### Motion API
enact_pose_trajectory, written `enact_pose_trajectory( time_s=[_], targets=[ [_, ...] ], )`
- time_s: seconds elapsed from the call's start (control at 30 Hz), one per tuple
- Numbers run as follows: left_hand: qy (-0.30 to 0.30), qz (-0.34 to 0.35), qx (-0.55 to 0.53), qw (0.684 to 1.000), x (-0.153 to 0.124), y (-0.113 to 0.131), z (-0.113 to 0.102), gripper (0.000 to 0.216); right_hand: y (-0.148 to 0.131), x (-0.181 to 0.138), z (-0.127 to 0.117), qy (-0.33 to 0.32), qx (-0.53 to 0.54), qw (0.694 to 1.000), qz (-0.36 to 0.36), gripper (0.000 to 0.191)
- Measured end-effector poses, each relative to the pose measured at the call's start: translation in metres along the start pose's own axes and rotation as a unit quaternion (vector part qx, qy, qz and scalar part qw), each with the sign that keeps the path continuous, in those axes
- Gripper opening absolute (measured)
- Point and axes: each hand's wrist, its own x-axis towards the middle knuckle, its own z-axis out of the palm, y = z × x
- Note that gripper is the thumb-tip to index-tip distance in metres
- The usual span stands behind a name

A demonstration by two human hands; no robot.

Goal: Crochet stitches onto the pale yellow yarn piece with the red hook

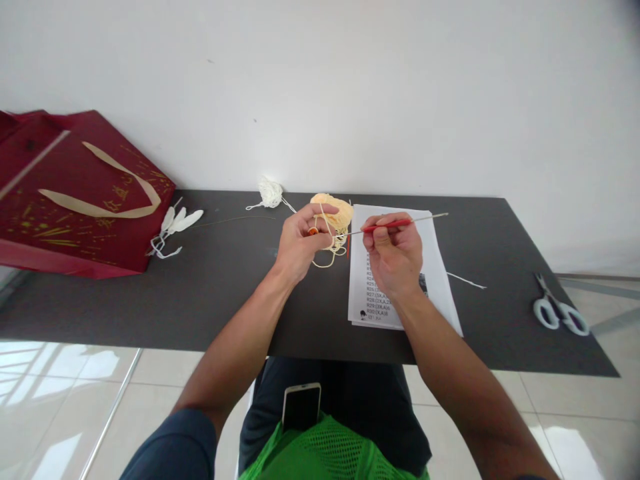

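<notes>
My right hand (395, 257) is closed around a crochet hook (393, 225) with a red grip, its metal tip pointing left. That tip reaches the fingertips of my left hand (303, 240), which pinches cream yarn (325, 217) looped over its fingers. A small orange piece (313, 231) shows between the left fingers; its kind is unclear. Just behind lies a pale yellow yarn ball (336, 210), with loose strands (337, 250) trailing below it. Printed sheets of paper (410, 313) lie under my right hand.
A dark red gift bag (90, 207) lies at the left beside white crocheted pieces (180, 221). White yarn (271, 193) sits near the wall. Scissors (560, 310) rest at the right of the dark table (500, 247). A phone (301, 407) lies on my lap.
</notes>
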Motion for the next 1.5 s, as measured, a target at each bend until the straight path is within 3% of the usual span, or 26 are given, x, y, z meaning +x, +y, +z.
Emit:
enact_pose_trajectory(
  time_s=[0.37, 0.67, 0.87, 1.2, 1.5],
  targets=[
    [-0.041, -0.052, -0.046, 0.997, 0.001, 0.002, -0.002, 0.039, -0.004, 0.002, 0.000, 0.002, 0.029, 0.999, 0.043, 0.026],
    [-0.053, -0.068, -0.086, 0.993, 0.001, 0.002, -0.003, 0.020, -0.003, 0.002, -0.003, 0.008, 0.075, 0.990, 0.116, 0.026],
    [0.014, 0.031, 0.008, 0.999, 0.001, -0.005, -0.001, 0.015, 0.000, 0.002, 0.000, 0.054, 0.126, 0.969, 0.204, 0.026],
    [0.046, 0.074, 0.066, 0.994, -0.004, -0.010, 0.009, 0.072, 0.011, -0.013, 0.021, 0.090, 0.107, 0.971, 0.195, 0.024],
    [0.071, 0.085, 0.104, 0.988, -0.008, -0.013, 0.016, 0.064, 0.015, -0.015, 0.022, 0.103, 0.077, 0.981, 0.146, 0.021]
  ],
)
